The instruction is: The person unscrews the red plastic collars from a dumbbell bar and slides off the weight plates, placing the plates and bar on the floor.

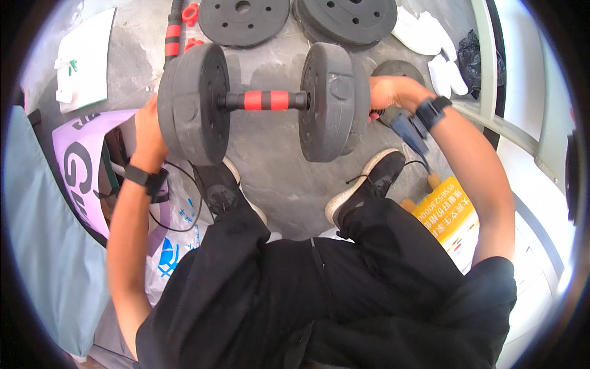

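A black dumbbell (264, 100) with a red and black grip lies crosswise above my feet, with thick plates at both ends. My left hand (147, 132) presses against the outer face of the left plates (190, 101); its fingers are hidden behind them. My right hand (390, 92) is at the outer end of the right plates (332, 101), fingers curled round something at the bar's end that I cannot make out. Both wrists wear black bands.
Two loose black weight plates (243, 18) (350, 18) lie on the grey floor beyond the dumbbell, with a smaller plate (399, 69) behind my right hand and a red-black bar (174, 31) at the upper left. White slippers (430, 37), a purple bag (80, 160), a yellow box (445, 215) and my black shoes (369, 181) surround me.
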### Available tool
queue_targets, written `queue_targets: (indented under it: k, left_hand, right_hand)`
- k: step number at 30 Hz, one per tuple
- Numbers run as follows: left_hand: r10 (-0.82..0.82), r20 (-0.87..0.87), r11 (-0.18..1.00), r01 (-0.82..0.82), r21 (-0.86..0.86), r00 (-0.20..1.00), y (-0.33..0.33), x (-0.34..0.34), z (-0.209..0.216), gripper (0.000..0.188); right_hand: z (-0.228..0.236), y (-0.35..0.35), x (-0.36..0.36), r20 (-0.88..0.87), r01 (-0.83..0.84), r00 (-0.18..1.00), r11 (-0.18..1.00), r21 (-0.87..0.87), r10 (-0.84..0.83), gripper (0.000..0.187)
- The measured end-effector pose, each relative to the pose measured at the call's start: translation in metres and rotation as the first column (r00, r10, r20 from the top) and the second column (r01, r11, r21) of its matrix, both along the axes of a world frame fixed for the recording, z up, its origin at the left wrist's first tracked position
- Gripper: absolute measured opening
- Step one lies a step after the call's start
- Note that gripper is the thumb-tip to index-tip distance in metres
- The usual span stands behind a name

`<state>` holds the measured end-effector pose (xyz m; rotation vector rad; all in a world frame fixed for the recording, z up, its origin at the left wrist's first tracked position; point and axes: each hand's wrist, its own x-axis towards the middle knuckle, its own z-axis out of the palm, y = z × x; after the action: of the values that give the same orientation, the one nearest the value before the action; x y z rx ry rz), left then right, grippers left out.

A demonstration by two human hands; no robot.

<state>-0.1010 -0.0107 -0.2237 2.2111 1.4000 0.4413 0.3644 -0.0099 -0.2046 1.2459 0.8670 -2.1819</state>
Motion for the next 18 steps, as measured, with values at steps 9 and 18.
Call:
queue_targets:
  k: [9,18]
  left_hand:
    - [-0.373,0.186,0.635,0.396,-0.663,0.909,0.064,0.008,0.03,0.042]
    - [-0.132,-0.197,0.922,0.193,0.336,0.971,-0.003,0.024,0.023,0.038]
  right_hand:
    - [0.027,-0.074,-0.022,0.494,-0.472,0.869,-0.255,0.844,0.025,0.024]
    - [0.022,0.008,0.008,0.131,0.074,0.989,0.997,-0.022,-0.071,0.015]
